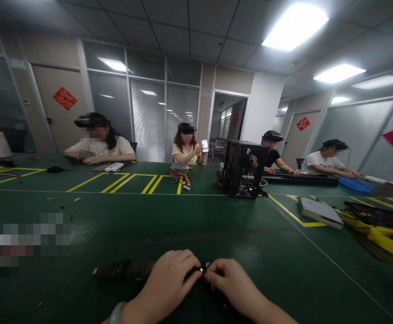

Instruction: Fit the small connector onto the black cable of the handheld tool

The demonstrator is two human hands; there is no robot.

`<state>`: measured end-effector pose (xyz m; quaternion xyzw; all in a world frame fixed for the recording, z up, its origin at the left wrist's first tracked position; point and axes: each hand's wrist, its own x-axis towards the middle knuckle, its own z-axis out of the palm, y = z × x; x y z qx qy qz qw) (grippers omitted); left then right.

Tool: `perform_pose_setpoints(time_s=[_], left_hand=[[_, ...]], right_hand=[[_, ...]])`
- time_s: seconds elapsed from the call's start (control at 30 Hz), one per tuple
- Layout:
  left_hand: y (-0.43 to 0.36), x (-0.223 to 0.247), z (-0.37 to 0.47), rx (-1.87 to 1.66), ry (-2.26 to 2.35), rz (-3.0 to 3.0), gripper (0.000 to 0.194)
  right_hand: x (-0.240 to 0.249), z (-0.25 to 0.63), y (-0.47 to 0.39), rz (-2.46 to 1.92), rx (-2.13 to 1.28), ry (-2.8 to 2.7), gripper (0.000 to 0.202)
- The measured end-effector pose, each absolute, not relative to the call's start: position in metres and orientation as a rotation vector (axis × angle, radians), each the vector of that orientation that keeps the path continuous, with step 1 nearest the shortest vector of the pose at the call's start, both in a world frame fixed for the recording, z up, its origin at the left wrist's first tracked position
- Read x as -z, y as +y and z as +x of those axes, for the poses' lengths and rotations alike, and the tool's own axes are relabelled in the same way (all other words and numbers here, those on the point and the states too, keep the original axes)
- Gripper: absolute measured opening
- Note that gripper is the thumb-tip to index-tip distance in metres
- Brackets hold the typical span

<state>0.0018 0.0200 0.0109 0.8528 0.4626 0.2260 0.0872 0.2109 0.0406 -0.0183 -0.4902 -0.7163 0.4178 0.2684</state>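
My left hand (172,281) is low in the middle of the view, with thumb and forefinger pinched together at a tiny bright piece. Facing it, almost touching, my right hand (228,281) has its thumb and fingertips closed in a pinch as well. What either pinch holds is too small and too shaded to name. A dark, cylindrical tool resembling a power drill (125,270) lies on the green table (156,220), its narrow tip pointing left. Its other end is hidden behind my left hand. More dark material shows under and behind my right hand.
Beyond the hands stands a black computer case (245,168). A power supply (180,167) with loose cables sits left of it. At right lie a silver box-shaped device (320,212) and a yellow tool case (390,240). Several people sit across the table; one holds a phone (205,145).
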Motion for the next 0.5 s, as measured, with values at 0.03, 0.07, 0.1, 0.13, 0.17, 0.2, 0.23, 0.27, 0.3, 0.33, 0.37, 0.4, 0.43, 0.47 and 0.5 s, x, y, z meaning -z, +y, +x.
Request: perform_pose_setpoints(time_s=[0.03,0.07,0.1,0.13,0.17,0.2,0.23,0.27,0.3,0.33,0.37,0.4,0.43,0.47,0.5], left_hand=[[0.0197,-0.0108,0.0019,-0.674,1.373,2.545,0.011],[0.0193,-0.0105,0.0021,-0.679,1.371,2.551,0.011],[0.0189,-0.01,0.0021,-0.687,1.368,2.557,0.01],[0.0183,-0.0093,0.0022,-0.701,1.369,2.563,0.01],[0.0176,-0.0087,0.0023,-0.716,1.37,2.568,0.009],[0.0168,-0.0082,0.0024,-0.73,1.371,2.571,0.008],[0.0159,-0.0078,0.0025,-0.745,1.373,2.573,0.007],[0.015,-0.0075,0.0026,-0.758,1.374,2.575,0.007],[0.0141,-0.0074,0.0027,-0.773,1.375,2.58,0.007],[0.0134,-0.0073,0.0028,-0.788,1.373,2.586,0.007],[0.0129,-0.0072,0.0027,-0.804,1.368,2.597,0.007],[0.0126,-0.0071,0.0026,-0.824,1.366,2.606,0.008],[0.0126,-0.007,0.0024,-0.842,1.365,2.613,0.008],[0.0127,-0.0068,0.0021,-0.857,1.368,2.617,0.008],[0.0128,-0.0067,0.0017,-0.869,1.372,2.618,0.008]], right_hand=[[0.0187,0.211,0.0405,-1.325,-1.117,-1.938,0.019],[0.0188,0.2112,0.0403,-1.331,-1.107,-1.941,0.02],[0.0188,0.2112,0.04,-1.338,-1.102,-1.943,0.021],[0.0187,0.2111,0.0398,-1.345,-1.1,-1.944,0.022],[0.0186,0.2109,0.0395,-1.346,-1.096,-1.947,0.023],[0.0185,0.2107,0.0392,-1.344,-1.091,-1.951,0.023],[0.0185,0.2104,0.0389,-1.339,-1.087,-1.956,0.023],[0.0186,0.2102,0.0385,-1.333,-1.078,-1.961,0.023],[0.0188,0.21,0.0382,-1.329,-1.066,-1.968,0.023],[0.0192,0.2098,0.0379,-1.326,-1.055,-1.973,0.023],[0.0196,0.2097,0.0375,-1.326,-1.05,-1.978,0.023],[0.0201,0.2098,0.0371,-1.328,-1.048,-1.98,0.023],[0.0205,0.2098,0.0368,-1.331,-1.048,-1.981,0.024],[0.0208,0.21,0.0365,-1.333,-1.052,-1.98,0.024],[0.021,0.2101,0.0362,-1.336,-1.062,-1.977,0.024]])
